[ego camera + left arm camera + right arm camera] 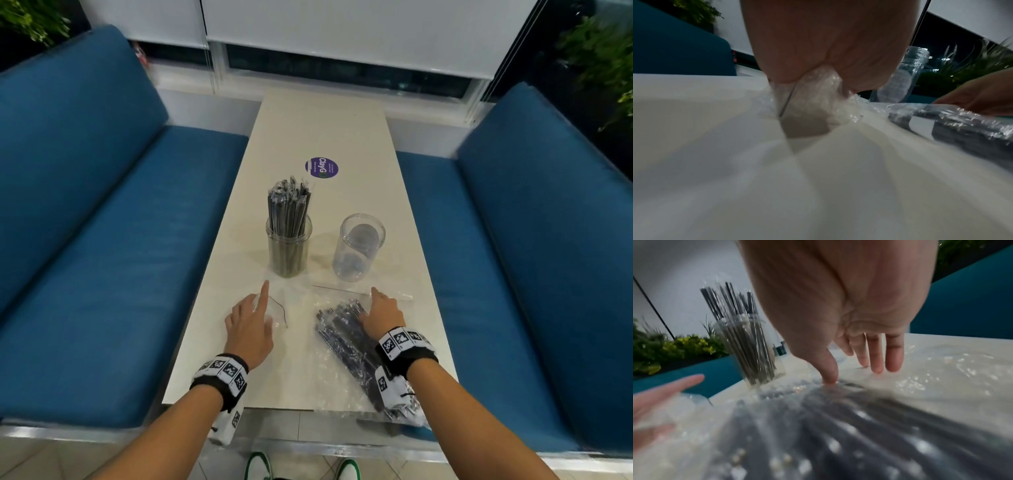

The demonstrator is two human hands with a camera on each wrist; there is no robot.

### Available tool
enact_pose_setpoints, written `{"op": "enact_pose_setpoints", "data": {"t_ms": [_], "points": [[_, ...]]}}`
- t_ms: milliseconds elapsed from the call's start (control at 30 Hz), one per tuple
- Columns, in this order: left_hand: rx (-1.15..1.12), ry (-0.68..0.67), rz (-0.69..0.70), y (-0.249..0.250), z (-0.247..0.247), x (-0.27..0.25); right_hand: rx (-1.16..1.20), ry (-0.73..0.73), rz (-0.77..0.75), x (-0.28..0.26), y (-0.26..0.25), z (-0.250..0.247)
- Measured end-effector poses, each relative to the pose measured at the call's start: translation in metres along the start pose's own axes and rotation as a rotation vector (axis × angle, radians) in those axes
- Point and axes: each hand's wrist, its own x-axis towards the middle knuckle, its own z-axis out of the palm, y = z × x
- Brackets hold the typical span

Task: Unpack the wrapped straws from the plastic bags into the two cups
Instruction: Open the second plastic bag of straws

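1. Nearest to us, the full bag of straws (352,346) lies flat on the table (308,130), its near end hanging over the table's front edge. Its long axis runs from that edge away and to the left, toward the empty cup (358,246).
2. Our right hand (383,313) rests on the bag's far end, fingers spread and fairly straight, tips pressing the plastic and pinching nothing. The bag's mouth seems to lie just beyond those fingertips, so we judge this hand the nearer one for drawing straws out.
3. Left of the bag, our left hand (248,323) holds the crumpled empty bag (274,308), index finger pointing away.
4. The left wrist view shows what the head view hides: clear plastic (818,94) bunched inside the curled left hand (828,48). It also catches the full bag (962,123) to its right.
5. The right wrist view shows the right hand's fingers (830,369) apart, the thumb tip touching the straws (838,418) through the film.
6. Beyond the bag stand the two cups: the empty one straight ahead of the right hand, the filled cup (288,246) to its left, packed with upright straws.
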Motion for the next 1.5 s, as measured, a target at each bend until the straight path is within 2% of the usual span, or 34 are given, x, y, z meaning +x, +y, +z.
{"op": "enact_pose_setpoints", "data": {"t_ms": [133, 233, 300, 400, 533, 600, 767, 900, 933, 967, 1067, 1167, 1267, 1400, 1500], "points": [[-0.235, 0.052, -0.07, -0.002, -0.007, -0.004, -0.168, 0.022, 0.04, 0.002, 0.004, 0.009], [-0.182, 0.1, -0.127, 0.007, -0.013, -0.004, -0.232, 0.029, 0.028, 0.0, 0.007, -0.002], [-0.147, 0.165, -0.117, 0.014, -0.02, -0.002, -0.242, 0.065, 0.025, -0.004, 0.008, -0.015], [-0.097, 0.263, -0.026, 0.021, -0.028, 0.001, -0.217, 0.056, 0.017, -0.014, 0.008, -0.046], [-0.06, 0.165, -0.015, 0.029, -0.03, 0.003, 0.018, 0.025, -0.004, -0.03, 0.009, -0.093], [-0.086, 0.189, 0.022, 0.035, -0.033, 0.004, 0.138, 0.015, -0.019, -0.04, 0.009, -0.114], [-0.237, 0.329, 0.213, 0.052, -0.05, 0.002, 0.252, -0.029, -0.096, -0.065, 0.01, -0.158], [-0.342, 0.566, 0.363, 0.086, -0.078, -0.005, 0.395, 0.04, -0.099, -0.083, 0.004, -0.179], [-0.4, 0.574, 0.388, 0.098, -0.085, -0.007, 0.409, 0.045, -0.104, -0.088, 0.001, -0.181], [-0.494, 0.528, 0.382, 0.112, -0.095, -0.01, 0.423, 0.046, -0.12, -0.094, -0.004, -0.183], [-0.828, 0.245, 0.228, 0.157, -0.121, -0.014, 0.451, 0.073, -0.189, -0.111, -0.017, -0.178], [-0.979, 0.048, 0.113, 0.188, -0.133, -0.011, 0.321, 0.121, -0.256, -0.124, -0.033, -0.162], [-0.974, 0.033, 0.072, 0.19, -0.126, -0.003, 0.219, 0.086, -0.279, -0.13, -0.045, -0.146], [-0.967, 0.028, 0.084, 0.179, -0.119, -0.004, 0.328, -0.025, -0.321, -0.131, -0.041, -0.154], [-1.012, -0.025, 0.087, 0.182, -0.126, -0.009, 0.484, 0.076, -0.319, -0.124, -0.039, -0.17]]}}
